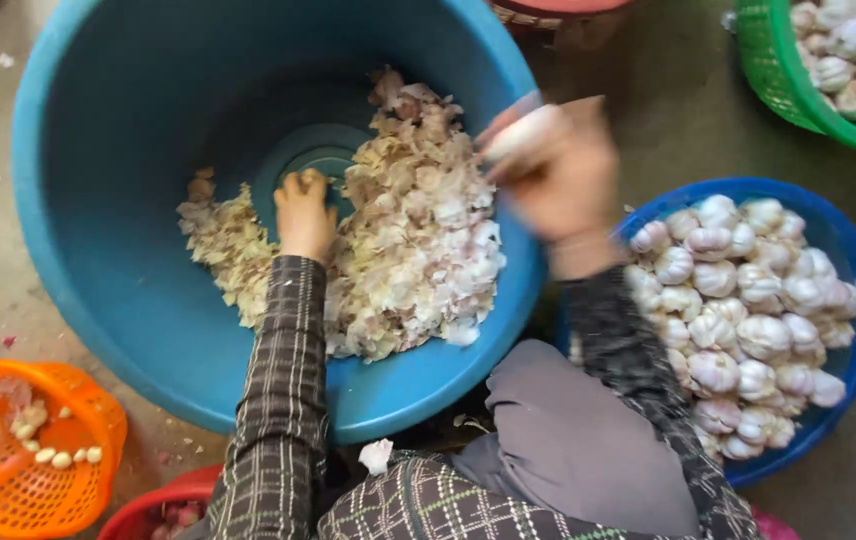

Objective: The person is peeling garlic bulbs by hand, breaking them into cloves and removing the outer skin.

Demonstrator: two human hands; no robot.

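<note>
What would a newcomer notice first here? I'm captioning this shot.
A big blue tub fills the upper left, heaped with garlic skins where the left hand digs. At right, a blue basket brims with garlic bulbs, the blurred right hand raised beside it.

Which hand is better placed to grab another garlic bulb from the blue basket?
Right, probably. The right hand is raised beside the blue basket of garlic bulbs; the left hand is down in the blue tub among garlic skins.

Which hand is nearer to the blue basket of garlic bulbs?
Right. The right hand, blurred and holding something pale, hovers at the big blue tub's rim just left of the blue basket of garlic bulbs. The left hand is farther away, down among the garlic skins.
</note>
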